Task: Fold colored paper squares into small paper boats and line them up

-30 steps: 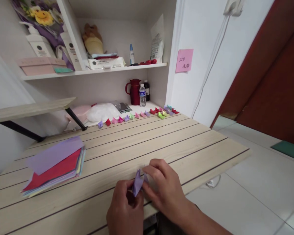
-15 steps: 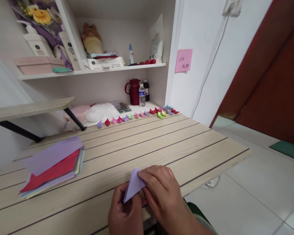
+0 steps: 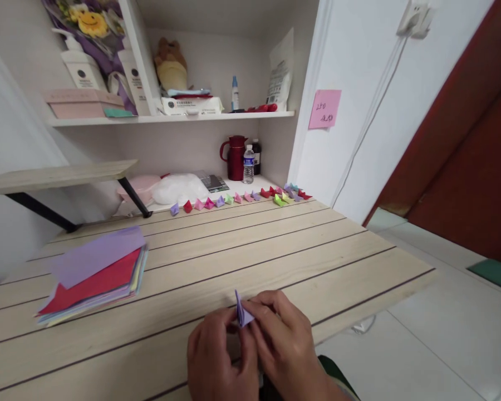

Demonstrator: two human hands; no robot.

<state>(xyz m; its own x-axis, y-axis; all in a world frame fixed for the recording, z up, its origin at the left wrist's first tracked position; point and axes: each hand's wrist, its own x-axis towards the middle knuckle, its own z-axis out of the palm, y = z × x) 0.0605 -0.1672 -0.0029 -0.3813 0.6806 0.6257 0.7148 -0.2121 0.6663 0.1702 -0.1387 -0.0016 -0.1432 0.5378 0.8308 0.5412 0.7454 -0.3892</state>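
Note:
A small folded piece of purple origami paper is pinched between both hands, just above the front part of the wooden table. My left hand grips its left side between thumb and fingers. On the other side, my right hand holds the paper's right edge with thumb and fingertips. One thin point of the paper sticks upward; its lower part is partly hidden by the fingers. A stack of coloured paper sheets, purple and red on top, lies to the left of my hands.
Several small folded paper pieces line the table's back edge. Behind them stand a red jug and a water bottle. A raised wooden stand is at the back left. The table's right edge drops to a tiled floor.
The purple paper has turned from a broad triangle facing me to a narrower, edge-on shape. My left fingers have come over its left side. The view has shifted slightly.

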